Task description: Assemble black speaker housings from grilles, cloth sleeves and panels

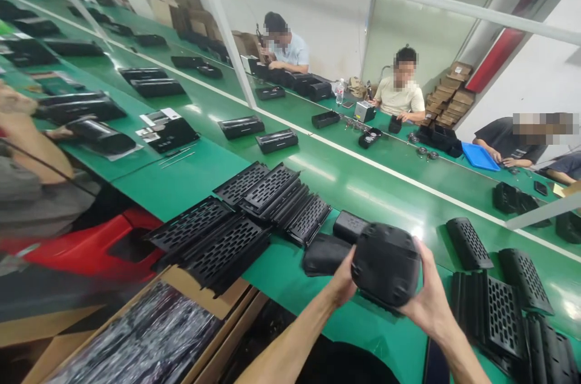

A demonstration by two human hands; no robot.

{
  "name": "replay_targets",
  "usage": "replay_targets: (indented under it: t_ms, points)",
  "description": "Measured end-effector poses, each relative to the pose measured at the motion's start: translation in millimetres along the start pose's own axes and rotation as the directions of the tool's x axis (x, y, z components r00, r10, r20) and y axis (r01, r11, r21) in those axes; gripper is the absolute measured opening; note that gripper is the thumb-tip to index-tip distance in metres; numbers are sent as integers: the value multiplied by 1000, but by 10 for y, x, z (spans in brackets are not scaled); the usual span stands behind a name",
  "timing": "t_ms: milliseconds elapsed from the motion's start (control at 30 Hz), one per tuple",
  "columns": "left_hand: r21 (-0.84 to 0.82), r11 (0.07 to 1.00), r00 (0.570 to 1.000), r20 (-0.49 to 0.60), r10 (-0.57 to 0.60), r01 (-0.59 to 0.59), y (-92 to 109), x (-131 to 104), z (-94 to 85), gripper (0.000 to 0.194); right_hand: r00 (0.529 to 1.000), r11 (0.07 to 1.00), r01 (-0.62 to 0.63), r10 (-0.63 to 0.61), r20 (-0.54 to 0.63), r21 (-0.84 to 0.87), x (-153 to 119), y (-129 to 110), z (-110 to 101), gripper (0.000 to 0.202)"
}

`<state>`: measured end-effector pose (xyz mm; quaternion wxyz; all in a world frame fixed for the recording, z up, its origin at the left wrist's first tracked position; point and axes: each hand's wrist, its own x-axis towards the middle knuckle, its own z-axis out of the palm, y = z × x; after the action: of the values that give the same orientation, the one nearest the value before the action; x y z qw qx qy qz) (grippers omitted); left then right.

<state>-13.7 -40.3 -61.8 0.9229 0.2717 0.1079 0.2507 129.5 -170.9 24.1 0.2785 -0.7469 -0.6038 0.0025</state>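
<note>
While the left hand [345,280] and right hand [429,290] grasp it from opposite sides, a black case [385,263] sits between them at the near edge of the green desk [284,272], its rounded, flat end towards the camera. Whether its underside touches the desk cannot be told. Just left of the case: two black shells [327,254], partly hidden behind it and the left hand. Farther left: a group of slotted black panels [229,244], some overlapping. Right of the right hand: more panels [503,314], with two curved covers [469,243] near them. Below the left group, an open carton [198,290] contains items in clear plastic; contents not identifiable. A red seat [86,248] stands beyond the carton. Across the desk, past a white line [408,180], three people work seated; a blue tray [481,157] lies by the rightmost of these three.
</note>
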Motion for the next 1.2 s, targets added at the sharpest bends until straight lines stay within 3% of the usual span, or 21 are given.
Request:
replay_targets:
  t_ms: [100,167,300,433,533,633,733,933,1033,1200]
  points:
    - [241,959,987,-26,158,-148,219,-98,-156,106,998,980,63,-61,20,-191,96,-4,-113,93]
    - [420,894,986,12,166,-156,332,-134,-194,125,991,944,108,-76,113,-313,123,-3,-137,91]
    - [611,785,985,-49,167,-102,377,-181,-145,111,980,962,66,-13,199,-265,59,83,-122,93]
    - [576,803,971,-66,231,-152,414,-279,-138,96,964,974,-216,202,173,69,-154,284,-182,100]
    - [558,812,968,-58,243,-170,475,-318,-162,90,913,821,-406,343,220,401,-316,363,-147,97]
    - [587,794,969,-61,239,-159,500,-299,-176,86,896,702,-427,413,163,570,-418,339,-26,96]
    - [598,789,973,-63,222,-141,466,-275,-191,83,878,654,-438,458,138,616,-469,284,31,95]
    - [559,821,979,-76,190,-116,378,-324,-236,82,853,616,-513,445,274,597,-524,180,-122,96]
    - [560,821,980,-77,181,-108,379,-341,-257,83,858,576,-481,464,220,660,-552,129,-93,87]
    - [566,822,978,-127,166,-67,383,-284,-297,83,836,591,-484,529,142,645,-578,163,74,79]
